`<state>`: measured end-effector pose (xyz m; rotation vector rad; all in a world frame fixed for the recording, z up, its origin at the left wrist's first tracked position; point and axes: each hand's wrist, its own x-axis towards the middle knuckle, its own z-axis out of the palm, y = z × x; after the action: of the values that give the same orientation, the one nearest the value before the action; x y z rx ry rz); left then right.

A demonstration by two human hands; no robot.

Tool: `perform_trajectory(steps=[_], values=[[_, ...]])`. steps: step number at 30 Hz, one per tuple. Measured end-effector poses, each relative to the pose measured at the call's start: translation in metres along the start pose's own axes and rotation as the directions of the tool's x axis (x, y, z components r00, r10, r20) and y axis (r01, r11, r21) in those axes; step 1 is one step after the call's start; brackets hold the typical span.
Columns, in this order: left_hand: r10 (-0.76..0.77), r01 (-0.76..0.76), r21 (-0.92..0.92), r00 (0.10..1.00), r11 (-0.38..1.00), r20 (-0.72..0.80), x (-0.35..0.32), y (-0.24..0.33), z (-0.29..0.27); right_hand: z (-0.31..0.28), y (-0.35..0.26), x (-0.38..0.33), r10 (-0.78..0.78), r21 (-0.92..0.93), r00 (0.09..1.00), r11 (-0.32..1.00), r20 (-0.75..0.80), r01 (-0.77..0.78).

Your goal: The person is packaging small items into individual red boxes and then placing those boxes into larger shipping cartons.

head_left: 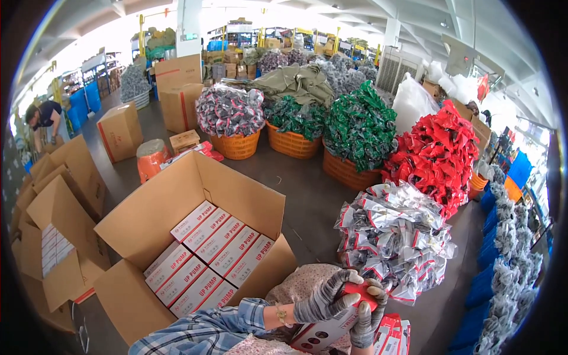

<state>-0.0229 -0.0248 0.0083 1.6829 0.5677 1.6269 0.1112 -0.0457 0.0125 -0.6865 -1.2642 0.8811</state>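
My left hand [327, 297], in a grey glove with bare fingertips, is closed at the red end of a small white carton [322, 332]. My right hand [368, 316], gloved alike, wraps round the same end from the other side. The carton is tilted over my lap, and dark round pictures show on its side. Left of my hands stands a large open cardboard box [148, 207], its flaps spread up and out. Inside it, several white cartons [210, 236] with red edges lie in rows. More red and white cartons [395, 332] are beside my right hand.
A heap of clear bags with grey parts [393, 236] lies just ahead right. Behind it are red bags [435, 154], and orange baskets [238, 146] piled with bagged goods. More cardboard boxes [62, 248] stand at the left. Far left, another person [47, 121] bends over.
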Motion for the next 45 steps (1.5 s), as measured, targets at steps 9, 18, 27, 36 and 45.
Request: perform_trajectory(steps=[9,18,27,36,45], values=[[-0.228,0.206,-0.227,0.971,0.952,-0.073,0.023,-0.004,0.011,-0.008,-0.002,0.029,0.126,-0.051,0.982,0.99,-0.141,-0.134],[-0.257,0.256,-0.225,0.966,0.94,0.022,-0.005,-0.034,0.006,-0.008,0.014,0.014,0.084,-0.127,0.989,0.987,-0.121,-0.1],[-0.097,0.101,0.12,0.995,0.988,-0.04,-0.052,-0.033,0.006,-0.023,0.031,-0.014,-0.177,-0.385,0.982,0.903,0.066,0.189],[-0.694,0.633,-0.651,0.685,0.419,0.22,0.024,-0.072,-0.076,-0.024,0.025,0.034,-0.21,-0.666,0.769,0.397,0.603,0.631],[-0.379,0.079,-0.748,0.894,0.658,-0.24,0.077,0.024,-0.024,-0.007,0.029,0.081,-0.164,-0.378,0.873,0.854,0.459,0.359]])
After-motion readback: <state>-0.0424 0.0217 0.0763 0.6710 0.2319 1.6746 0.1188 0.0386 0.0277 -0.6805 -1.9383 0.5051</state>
